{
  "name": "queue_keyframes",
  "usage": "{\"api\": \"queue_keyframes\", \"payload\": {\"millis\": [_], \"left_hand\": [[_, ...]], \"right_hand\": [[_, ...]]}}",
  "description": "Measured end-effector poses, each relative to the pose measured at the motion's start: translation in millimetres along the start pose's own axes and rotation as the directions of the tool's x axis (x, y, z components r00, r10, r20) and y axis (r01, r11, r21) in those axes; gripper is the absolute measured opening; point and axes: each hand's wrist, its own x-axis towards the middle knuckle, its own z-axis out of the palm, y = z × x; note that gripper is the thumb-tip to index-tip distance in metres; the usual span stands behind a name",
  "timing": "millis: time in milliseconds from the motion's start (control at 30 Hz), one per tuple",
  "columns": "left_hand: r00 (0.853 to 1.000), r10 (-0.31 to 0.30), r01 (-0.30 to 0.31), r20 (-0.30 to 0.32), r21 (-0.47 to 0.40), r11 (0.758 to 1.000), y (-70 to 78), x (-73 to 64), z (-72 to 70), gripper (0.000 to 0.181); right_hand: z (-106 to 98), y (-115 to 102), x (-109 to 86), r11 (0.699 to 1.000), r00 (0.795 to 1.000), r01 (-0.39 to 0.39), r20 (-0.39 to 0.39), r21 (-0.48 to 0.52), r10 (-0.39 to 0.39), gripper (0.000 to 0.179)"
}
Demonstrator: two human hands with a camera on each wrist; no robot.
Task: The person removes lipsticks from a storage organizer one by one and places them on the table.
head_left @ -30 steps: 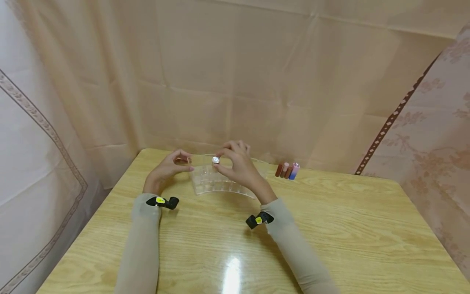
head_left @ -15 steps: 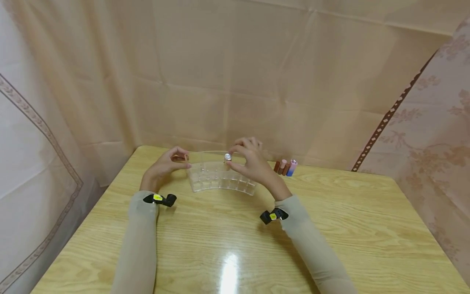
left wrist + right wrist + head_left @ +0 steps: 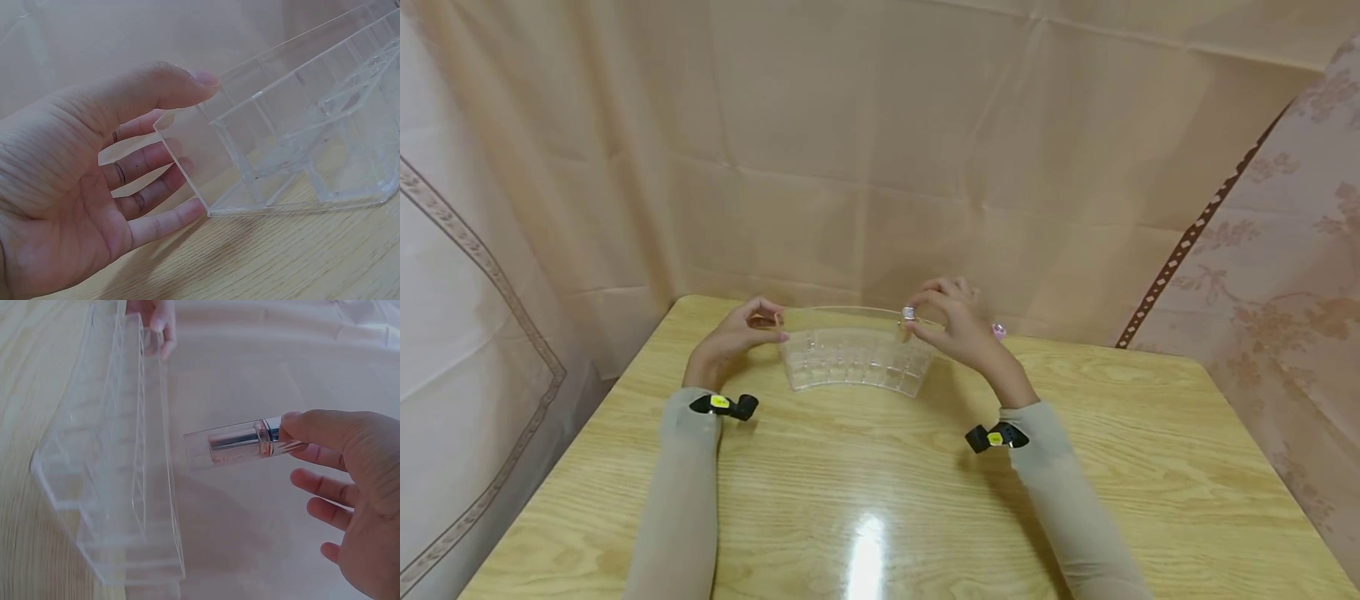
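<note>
A clear acrylic lipstick organizer point(image 3: 850, 358) with small stepped compartments stands on the wooden table, bowed along its front. At its left end, my left hand point(image 3: 736, 337) grips the side wall, thumb over the upper edge and fingertips against the outer face in the left wrist view. My right hand point(image 3: 958, 333) pinches one end of a lipstick tube point(image 3: 240, 445) between thumb and index finger. The tube has a clear case with a silvery part inside. It is held above the organizer's back right corner, apart from the back panel in the right wrist view.
Just beyond my right hand, the top of a pink tube point(image 3: 998, 331) shows; the tubes beside it are hidden by the hand. A beige cloth point(image 3: 865, 167) hangs right behind the table's back edge. The wooden tabletop point(image 3: 820, 483) stretches toward me.
My right hand has carried the lipstick tube rightward along the organizer's back, and now covers most of the tubes on the right. The left hand stays at the organizer's left end.
</note>
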Motion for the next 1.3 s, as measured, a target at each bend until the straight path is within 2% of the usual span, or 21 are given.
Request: {"api": "queue_keyframes", "payload": {"millis": [133, 333, 667, 867, 1100, 1300], "left_hand": [[1.0, 0.0, 0.0, 0.004, 0.017, 1.0, 0.7, -0.9, -0.7, 0.049], [1.0, -0.007, 0.007, 0.008, 0.007, 1.0, 2.2, -2.4, -0.7, 0.049], [1.0, -0.019, 0.019, 0.008, -0.01, 1.0, 4.8, -4.8, -0.8, 0.049], [1.0, -0.018, 0.018, 0.003, -0.008, 1.0, 4.8, -7.2, -0.9, 0.048], [0.999, -0.034, 0.034, -0.011, -0.023, 0.999, 7.5, -14.3, -3.2, 0.05], [1.0, -0.018, 0.017, -0.011, -0.007, 1.0, 7.9, -17.9, -6.4, 0.05]], "right_hand": [[-8, 9, -7.0, 1.0, 1.0, -0.021, -0.009, 0.006, 0.021, 0.023], [-21, 22, -18.2, 0.994, 0.997, -0.081, 0.004, 0.07, 0.081, 0.025], [-46, 33, -29.7, 0.992, 0.992, -0.127, 0.013, 0.026, 0.127, 0.029], [-60, 37, -35.4, 0.988, 0.989, -0.149, 0.006, 0.041, 0.149, 0.027], [-73, 41, -40.9, 0.984, 0.983, -0.177, -0.032, 0.034, 0.178, 0.023], [-83, 44, -44.0, 0.982, 0.98, -0.186, -0.069, 0.039, 0.188, 0.026]]}}
